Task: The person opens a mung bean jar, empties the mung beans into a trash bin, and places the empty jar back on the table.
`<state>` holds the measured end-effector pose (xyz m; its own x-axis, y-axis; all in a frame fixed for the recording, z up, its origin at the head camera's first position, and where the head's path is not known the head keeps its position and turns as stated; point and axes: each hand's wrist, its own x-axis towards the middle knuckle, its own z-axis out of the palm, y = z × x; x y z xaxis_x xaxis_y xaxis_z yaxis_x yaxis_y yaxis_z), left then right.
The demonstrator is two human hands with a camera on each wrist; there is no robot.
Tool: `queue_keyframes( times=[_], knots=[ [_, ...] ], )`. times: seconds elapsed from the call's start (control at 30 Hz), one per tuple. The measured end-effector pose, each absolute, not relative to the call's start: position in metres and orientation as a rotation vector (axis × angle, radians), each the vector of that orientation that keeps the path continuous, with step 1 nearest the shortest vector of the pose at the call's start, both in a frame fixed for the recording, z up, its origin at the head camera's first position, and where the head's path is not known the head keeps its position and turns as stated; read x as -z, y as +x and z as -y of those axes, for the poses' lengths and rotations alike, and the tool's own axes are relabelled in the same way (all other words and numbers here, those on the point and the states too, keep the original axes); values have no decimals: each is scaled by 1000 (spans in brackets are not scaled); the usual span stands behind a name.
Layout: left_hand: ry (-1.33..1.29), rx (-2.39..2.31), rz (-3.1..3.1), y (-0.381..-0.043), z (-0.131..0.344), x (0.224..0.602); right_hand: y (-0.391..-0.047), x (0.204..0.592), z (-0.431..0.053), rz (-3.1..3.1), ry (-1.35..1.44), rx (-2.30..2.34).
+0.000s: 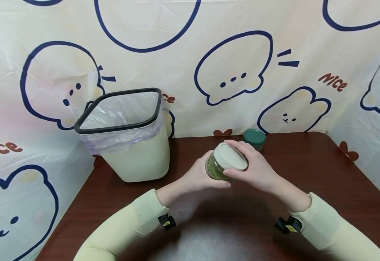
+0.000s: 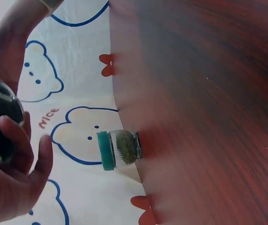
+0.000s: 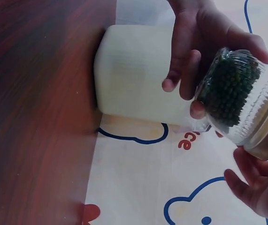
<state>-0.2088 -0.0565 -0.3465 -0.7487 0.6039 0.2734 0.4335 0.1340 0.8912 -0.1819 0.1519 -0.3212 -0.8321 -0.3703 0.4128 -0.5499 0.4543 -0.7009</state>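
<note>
A glass jar (image 1: 213, 169) of small green beans, with a white lid (image 1: 230, 156), is held tilted above the table. My left hand (image 1: 195, 177) holds the glass body from the left, fingers curled around its lower part. From the right, my right hand (image 1: 258, 168) grips the lid, thumb at the near edge and fingers over the far edge. In the right wrist view the beans (image 3: 230, 89) show through the ribbed glass. The left wrist view catches only the jar's dark side (image 2: 0, 117) at its left edge.
A second jar with a green lid (image 1: 254, 137) stands at the table's back edge, behind my right hand. To the left is a pale bin (image 1: 141, 159) with a black rim and plastic liner. A cartoon-print sheet (image 1: 183, 72) hangs behind the dark wooden table (image 1: 307, 170).
</note>
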Motion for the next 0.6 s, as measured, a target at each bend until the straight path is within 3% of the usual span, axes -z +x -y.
queue_keyframes(
  times=[0.33, 0.6],
  knots=[
    [879, -1647, -2484, -204, 53, 349, -179, 313, -148, 2633, 640, -990],
    [897, -1646, -2458, -201, 53, 347, -178, 309, -145, 2725, 572, -917]
  ],
)
